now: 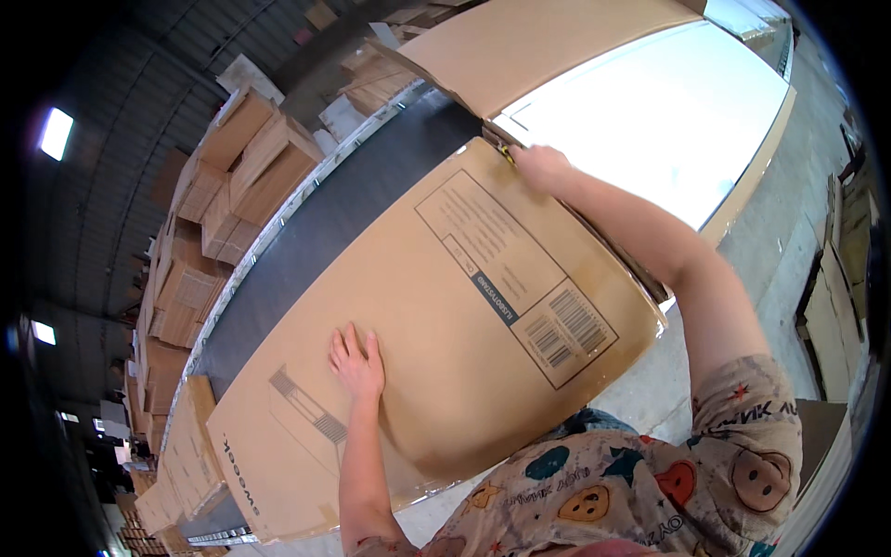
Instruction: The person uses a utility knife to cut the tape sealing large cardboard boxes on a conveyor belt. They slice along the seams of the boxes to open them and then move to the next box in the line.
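Note:
A large flat cardboard box (427, 325) with a printed label and a line drawing lies in front of me. My left hand (359, 365) rests on its top, fingers spread. At the box's far right corner, my right hand (545, 169) is closed around a small yellow and black cutter (506, 155), probably a utility knife. Its tip is at the box's edge; whether the blade is out is too small to tell. Just beyond that edge lies an opened carton (557, 46), its flap folded back from a glossy white panel (650, 111).
The box lies on a dark conveyor belt (343, 176) with a pale side rail. Stacks of cardboard boxes (243, 176) stand behind the rail on the left. Another carton (186, 455) is on the belt at lower left. Cardboard sheets (831, 311) lean at the far right.

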Available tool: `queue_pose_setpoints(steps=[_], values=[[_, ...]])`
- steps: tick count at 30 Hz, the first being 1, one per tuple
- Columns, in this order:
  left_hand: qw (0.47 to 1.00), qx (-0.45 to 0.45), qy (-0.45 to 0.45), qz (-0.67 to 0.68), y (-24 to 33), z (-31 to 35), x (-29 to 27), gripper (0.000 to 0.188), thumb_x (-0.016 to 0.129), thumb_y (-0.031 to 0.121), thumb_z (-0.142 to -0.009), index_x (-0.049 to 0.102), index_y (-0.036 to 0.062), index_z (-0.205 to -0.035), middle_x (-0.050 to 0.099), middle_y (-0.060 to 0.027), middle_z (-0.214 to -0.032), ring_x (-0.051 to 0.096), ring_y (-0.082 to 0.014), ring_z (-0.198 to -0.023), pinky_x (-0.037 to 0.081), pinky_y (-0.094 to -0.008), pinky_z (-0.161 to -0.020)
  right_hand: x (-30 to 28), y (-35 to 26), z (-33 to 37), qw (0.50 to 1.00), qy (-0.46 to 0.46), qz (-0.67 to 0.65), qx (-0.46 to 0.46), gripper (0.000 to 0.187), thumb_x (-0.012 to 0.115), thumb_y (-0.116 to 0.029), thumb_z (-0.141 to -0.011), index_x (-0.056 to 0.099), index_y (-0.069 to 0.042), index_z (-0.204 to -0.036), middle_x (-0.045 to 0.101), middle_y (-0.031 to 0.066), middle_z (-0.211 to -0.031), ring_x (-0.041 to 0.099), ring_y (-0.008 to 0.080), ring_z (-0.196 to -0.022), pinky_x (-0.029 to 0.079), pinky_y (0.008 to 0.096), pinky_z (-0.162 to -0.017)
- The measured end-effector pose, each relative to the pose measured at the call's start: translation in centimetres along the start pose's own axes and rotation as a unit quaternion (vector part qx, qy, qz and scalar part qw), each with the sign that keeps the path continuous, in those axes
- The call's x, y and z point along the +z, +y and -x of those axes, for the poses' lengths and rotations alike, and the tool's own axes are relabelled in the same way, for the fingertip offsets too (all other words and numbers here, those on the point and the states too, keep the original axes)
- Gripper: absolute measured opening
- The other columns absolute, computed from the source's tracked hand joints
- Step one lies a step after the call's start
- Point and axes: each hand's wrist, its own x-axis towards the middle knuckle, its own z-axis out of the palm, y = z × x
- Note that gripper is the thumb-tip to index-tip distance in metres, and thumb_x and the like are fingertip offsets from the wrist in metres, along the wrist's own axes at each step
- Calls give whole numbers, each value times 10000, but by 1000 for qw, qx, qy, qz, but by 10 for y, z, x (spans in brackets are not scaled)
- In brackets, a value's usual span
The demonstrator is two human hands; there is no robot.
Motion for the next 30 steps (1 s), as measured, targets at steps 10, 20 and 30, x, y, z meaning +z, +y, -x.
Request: queue_pose_setpoints(steps=[10, 20, 30], values=[[1000, -6, -13, 2, 1, 0, -3, 525, 487, 439, -907, 467, 104, -1311, 394, -201, -1365, 361, -351, -1270, 246, -528, -1048, 11, -6, -26, 999, 10, -50, 19, 567, 607, -30, -724, 453, -69, -1269, 655, 159, -850, 648, 315, -820, 522, 392, -702], [999, -22, -25, 30, 3, -1, -9, 511, 534, 404, -893, 483, 88, -1292, 385, -198, -1368, 345, -358, -1272, 228, -517, -1049, -50, -9, -88, 985, -112, -134, 1, 257, 464, 47, -738, 618, 30, -943, 571, 163, -548, 607, 264, -475, 463, 371, -412], [1000, -6, -3, 27, 1, -4, -7, 502, 555, 386, -884, 499, 78, -1277, 407, -203, -1348, 368, -365, -1253, 255, -507, -1036, -70, -28, -124, 987, -148, -57, -8, 244, 493, 99, -723, 626, 62, -924, 625, 193, -752, 643, 282, -571, 481, 377, -420]])
